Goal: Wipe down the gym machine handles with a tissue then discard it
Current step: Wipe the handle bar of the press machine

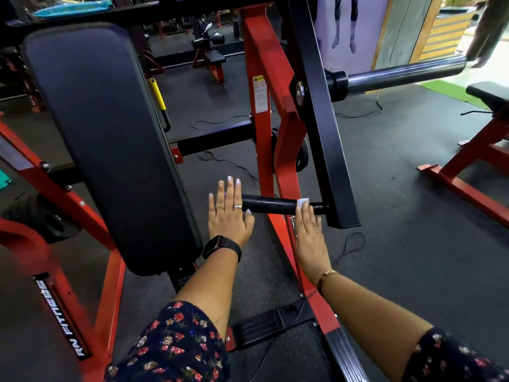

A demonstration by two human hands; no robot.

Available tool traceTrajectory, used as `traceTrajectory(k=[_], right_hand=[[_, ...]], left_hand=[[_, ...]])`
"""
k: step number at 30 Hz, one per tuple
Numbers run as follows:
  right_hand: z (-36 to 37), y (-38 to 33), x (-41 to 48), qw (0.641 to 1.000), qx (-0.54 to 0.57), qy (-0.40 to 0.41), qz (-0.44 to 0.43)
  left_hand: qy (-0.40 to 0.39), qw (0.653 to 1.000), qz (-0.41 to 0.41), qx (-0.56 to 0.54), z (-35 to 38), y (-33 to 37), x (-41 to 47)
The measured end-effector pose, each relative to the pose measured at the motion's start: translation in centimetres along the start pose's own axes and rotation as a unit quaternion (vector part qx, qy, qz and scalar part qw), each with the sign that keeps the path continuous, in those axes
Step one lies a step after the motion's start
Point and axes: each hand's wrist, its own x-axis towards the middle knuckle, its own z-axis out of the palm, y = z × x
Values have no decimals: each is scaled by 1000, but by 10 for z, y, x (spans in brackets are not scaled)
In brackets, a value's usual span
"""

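Gym floor (399, 188); left hand (227, 213) flat, unclenched; right hand (309, 235) flat, pressing tissue (303, 202) onto handle (271, 205)

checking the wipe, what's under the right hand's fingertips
A white tissue, pressed onto the black handle by the right hand. Only its far edge shows past the fingertips; the rest is hidden under the fingers.

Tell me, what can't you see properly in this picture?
All in the head view:
- Tissue: mostly under the right hand's fingers, so only a white edge shows.
- Handle: its free end is partly covered by the left hand.
- Warning label: the print is too small to read.
- Standing person, top right: cut off by the frame edge.
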Motion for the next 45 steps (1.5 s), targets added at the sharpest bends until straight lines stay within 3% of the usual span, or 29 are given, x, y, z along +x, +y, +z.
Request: traceTrajectory(k=[8, 14, 21, 24, 27, 31, 34, 36, 41, 43, 45], right_hand=[[-38, -6, 66, 995, -6, -85, 43], [-23, -12, 55, 997, 35, -23, 60], [-42, -49, 106, 975, 10, -205, 88], [-34, -77, 116, 970, 30, -225, 90], [-25, -109, 117, 973, 54, -208, 78], [-18, -129, 103, 984, 100, -144, -18], [-11, -108, 86, 982, 35, -107, -149], [-8, -82, 77, 979, -7, -71, -192], [-10, -51, 67, 993, -23, -39, -108], [-8, -63, 70, 998, 1, -26, -65], [-8, -81, 78, 998, 43, -35, -14]], left_hand=[[-1, 1000, -1, -8, 3, 1, 0], [10, 1000, 18, -22, 3, -3, 1], [8, 996, 88, -21, 0, -21, 0], [19, 995, 98, -15, 1, -31, 0], [26, 993, 112, 0, 3, -38, 1], [34, 996, 75, -19, 6, -43, -1], [31, 997, 69, -25, 5, -42, 0], [32, 996, 74, -32, 5, -41, 0], [21, 992, 61, -106, 10, -39, -2], [-2, 978, 53, -202, 7, -37, -1], [-10, 942, 16, -335, 0, -32, -1]])
